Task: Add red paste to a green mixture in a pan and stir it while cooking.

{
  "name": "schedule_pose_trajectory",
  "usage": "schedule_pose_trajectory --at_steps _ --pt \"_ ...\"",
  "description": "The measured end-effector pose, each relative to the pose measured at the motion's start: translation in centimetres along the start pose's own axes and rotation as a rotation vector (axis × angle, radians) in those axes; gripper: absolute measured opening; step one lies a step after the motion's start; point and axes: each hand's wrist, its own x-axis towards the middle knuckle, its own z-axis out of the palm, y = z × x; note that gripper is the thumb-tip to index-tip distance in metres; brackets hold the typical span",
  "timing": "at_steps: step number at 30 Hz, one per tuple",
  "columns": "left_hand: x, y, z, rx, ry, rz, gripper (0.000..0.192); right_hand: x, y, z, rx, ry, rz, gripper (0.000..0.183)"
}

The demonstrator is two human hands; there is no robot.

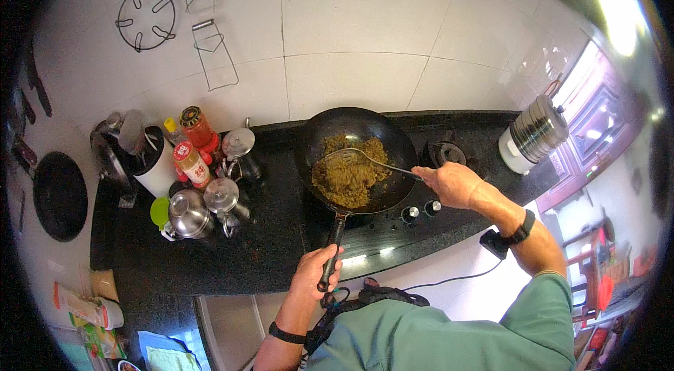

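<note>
A black wok [400, 160] sits over the left burner of a gas hob, its long handle [337, 231] pointing toward me. My left hand [315, 268] is wrapped around the end of that handle. In my right hand [447, 184] is the shaft of a metal slotted spatula [389, 163], reaching into the wok from the right. The spatula's head rests among loose, crumbly yellow-brown food [347, 186], which looks blurred near it. What the food is made of, I cannot tell.
Left of the wok stand lidded metal pots [239, 143], a steel bowl [190, 213], seasoning bottles [194, 165] and a white utensil holder [158, 171]. On the right are a bare burner [448, 152], two hob knobs [421, 210] and a steel-and-white appliance [534, 134]. A sink [231, 323] lies front left.
</note>
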Motion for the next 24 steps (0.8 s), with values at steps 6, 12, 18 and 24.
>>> schedule_pose_trajectory --at_steps 6,12,18,24 --pt "-0.1 0.1 0.3 -0.003 -0.01 0.007 0.034 1.0 1.2 4.8 0.165 -0.035 0.018 0.051" --pt "0.1 0.1 0.2 -0.006 -0.011 0.0 0.034 6.4 5.7 5.8 0.103 0.168 0.056 0.047" --pt "0.2 -0.1 -0.2 -0.013 -0.033 0.001 0.035 5.9 6.6 4.5 0.001 0.184 0.247 0.041" --pt "0.4 -0.4 -0.5 -0.04 -0.053 0.011 0.035 1.2 3.9 3.1 0.593 -0.294 0.456 0.031"
